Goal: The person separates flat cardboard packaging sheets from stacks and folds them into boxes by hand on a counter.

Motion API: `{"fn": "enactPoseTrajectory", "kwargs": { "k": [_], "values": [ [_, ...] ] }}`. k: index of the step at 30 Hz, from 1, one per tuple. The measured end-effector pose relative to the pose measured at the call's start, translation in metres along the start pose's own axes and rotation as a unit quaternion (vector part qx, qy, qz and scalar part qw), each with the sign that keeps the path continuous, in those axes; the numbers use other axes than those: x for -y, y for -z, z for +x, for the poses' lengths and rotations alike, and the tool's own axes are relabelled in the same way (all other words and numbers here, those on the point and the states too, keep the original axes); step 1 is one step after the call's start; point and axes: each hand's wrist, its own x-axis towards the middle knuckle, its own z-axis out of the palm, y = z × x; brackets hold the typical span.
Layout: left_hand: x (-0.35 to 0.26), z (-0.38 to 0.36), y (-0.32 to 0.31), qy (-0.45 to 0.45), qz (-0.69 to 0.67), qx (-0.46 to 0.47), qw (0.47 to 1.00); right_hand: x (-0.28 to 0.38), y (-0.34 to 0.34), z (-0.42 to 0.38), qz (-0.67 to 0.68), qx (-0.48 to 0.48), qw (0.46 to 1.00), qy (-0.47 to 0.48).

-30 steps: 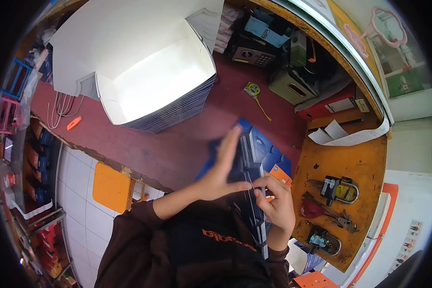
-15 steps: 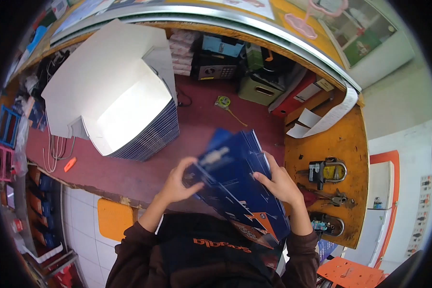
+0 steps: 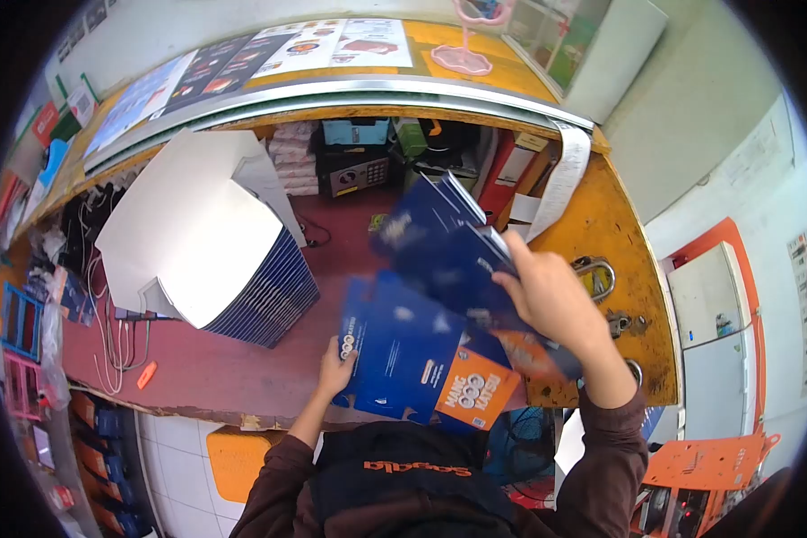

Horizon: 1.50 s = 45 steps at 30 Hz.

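Note:
My left hand is closed on the left edge of a flat blue cardboard box blank. This blank is laid out over the table's front edge, its orange panel reading "MANG KATSU". Raised above it, my right hand grips a bundle of flat dark blue box blanks by its right side. The bundle is blurred and tilted, and its lower end overlaps the left-hand blank. To the left stands a tall stack of nested cardboard boxes, white inside with blue edges.
A dark red tabletop carries an orange cutter, white cables and a partly hidden tape measure. Behind sit a small safe and red binders. Padlocks lie right. An orange stool stands below.
My hands have moved apart, separating one blank from the bundle. The right hand lifted its bundle up and right; the left keeps the blank lower. The view has shifted too.

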Motion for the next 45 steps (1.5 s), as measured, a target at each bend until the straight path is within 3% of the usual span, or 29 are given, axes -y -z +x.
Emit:
{"fn": "enactPoseTrajectory", "kwargs": {
  "k": [5, 8, 9, 11, 12, 13, 14, 15, 16, 17, 19, 21, 23, 25, 27, 29, 32, 35, 37, 39, 41, 43, 45],
  "values": [
    [0.019, 0.047, -0.041, -0.001, 0.103, 0.001, 0.995, 0.031, 0.044, -0.003, -0.062, -0.082, 0.993, 0.049],
    [0.011, 0.064, -0.051, 0.07, 0.111, 0.026, 0.991, 0.034, 0.04, 0.003, -0.063, -0.05, 0.995, 0.064],
    [0.016, 0.067, -0.053, 0.067, 0.113, 0.026, 0.991, 0.032, 0.03, 0.006, -0.043, -0.026, 0.996, 0.076],
    [0.051, 0.077, -0.058, -0.037, 0.198, 0.044, 0.979, 0.025, -0.007, 0.016, -0.052, -0.001, 0.994, 0.093],
    [0.058, 0.084, -0.048, 0.022, 0.124, 0.083, 0.988, 0.021, -0.03, 0.021, -0.059, 0.023, 0.994, 0.089],
    [0.049, 0.084, -0.031, 0.112, -0.049, 0.044, 0.992, 0.019, -0.051, 0.024, -0.066, 0.047, 0.993, 0.087],
    [0.031, 0.08, -0.008, 0.197, -0.221, 0.003, 0.955, 0.019, -0.068, 0.025, -0.067, 0.059, 0.992, 0.094],
    [0.014, 0.078, 0.014, 0.22, -0.314, -0.05, 0.922, 0.019, -0.083, 0.025, -0.068, 0.072, 0.99, 0.102],
    [-0.004, 0.074, 0.03, 0.173, -0.304, -0.098, 0.932, 0.02, -0.098, 0.023, -0.068, 0.086, 0.989, 0.101],
    [-0.028, 0.068, 0.042, 0.043, -0.248, -0.103, 0.962, 0.021, -0.099, 0.023, -0.066, 0.088, 0.988, 0.107],
    [-0.077, 0.054, 0.052, -0.133, -0.213, -0.054, 0.967, 0.023, -0.103, 0.022, -0.044, 0.081, 0.992, 0.089],
    [-0.092, 0.05, 0.037, -0.221, -0.191, -0.042, 0.956, 0.021, -0.113, 0.022, -0.025, 0.075, 0.995, 0.063],
    [-0.093, 0.059, 0.016, -0.267, -0.174, -0.088, 0.944, 0.014, -0.115, 0.02, 0.067, 0.04, 0.996, 0.048],
    [-0.09, 0.067, 0.011, -0.247, -0.148, -0.017, 0.958, 0.016, -0.11, 0.016, 0.085, 0.036, 0.996, 0.019],
    [-0.083, 0.064, -0.005, -0.217, -0.147, -0.035, 0.964, 0.017, -0.109, 0.012, 0.103, 0.028, 0.994, -0.009],
    [-0.09, 0.055, -0.013, -0.207, -0.084, -0.1, 0.97, 0.017, -0.11, 0.008, -0.015, 0.023, 0.999, -0.03],
    [-0.086, 0.058, -0.028, -0.191, -0.107, -0.156, 0.963, 0.016, -0.124, 0.008, -0.031, 0.017, 0.999, -0.033],
    [-0.091, 0.064, -0.01, -0.16, -0.161, -0.089, 0.97, 0.013, -0.126, 0.014, -0.051, -0.01, 0.999, -0.017],
    [-0.09, 0.067, 0.01, 0.004, -0.262, 0.105, 0.959, 0.009, -0.121, 0.02, -0.062, 0.071, 0.994, -0.05],
    [-0.071, 0.075, 0.007, -0.009, -0.252, 0.132, 0.959, 0.007, -0.124, 0.024, -0.046, 0.066, 0.995, -0.055],
    [-0.063, 0.077, -0.006, -0.133, -0.225, 0.054, 0.964, 0.004, -0.127, 0.027, -0.034, 0.045, 0.998, -0.038],
    [-0.06, 0.075, -0.021, -0.123, -0.184, 0.021, 0.975, 0.005, -0.125, 0.027, -0.02, 0.042, 0.998, -0.04],
    [-0.058, 0.073, -0.036, -0.162, -0.178, -0.107, 0.965, 0.006, -0.122, 0.023, -0.024, 0.052, 0.998, -0.019]
  ]
}}
